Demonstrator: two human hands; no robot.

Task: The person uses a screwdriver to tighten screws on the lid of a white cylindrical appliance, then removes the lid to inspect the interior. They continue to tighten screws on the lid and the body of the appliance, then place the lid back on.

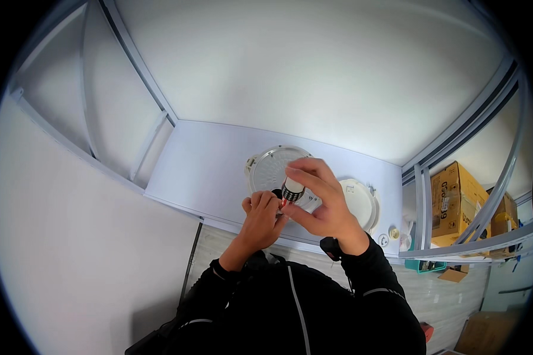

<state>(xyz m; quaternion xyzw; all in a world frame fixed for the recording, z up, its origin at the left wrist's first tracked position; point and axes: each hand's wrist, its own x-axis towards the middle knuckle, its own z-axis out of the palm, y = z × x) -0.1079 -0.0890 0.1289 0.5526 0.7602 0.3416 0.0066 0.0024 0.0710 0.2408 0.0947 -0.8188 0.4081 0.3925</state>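
My right hand [326, 204] grips an upright screwdriver-like tool [292, 189] with a white top, a black patterned band and a red lower part. Close against its lower end is my left hand [262, 218], fingers curled and pressed together; what they pinch is hidden. A small black part [276, 193] shows just beyond the left fingers. Beneath both hands lies a round appliance lid [268, 168] with a silvery inner face and a pale rim. My hands cover its near side, so I cannot see where the tool's tip meets it.
On the white table [198, 154], a second round white lid [358, 204] lies right of my hands. Near the front right edge sit a small round yellowish piece [394, 232] and a small ring-shaped piece [384, 240]. Metal frame posts [425, 207] and cardboard boxes [456, 198] stand beyond.
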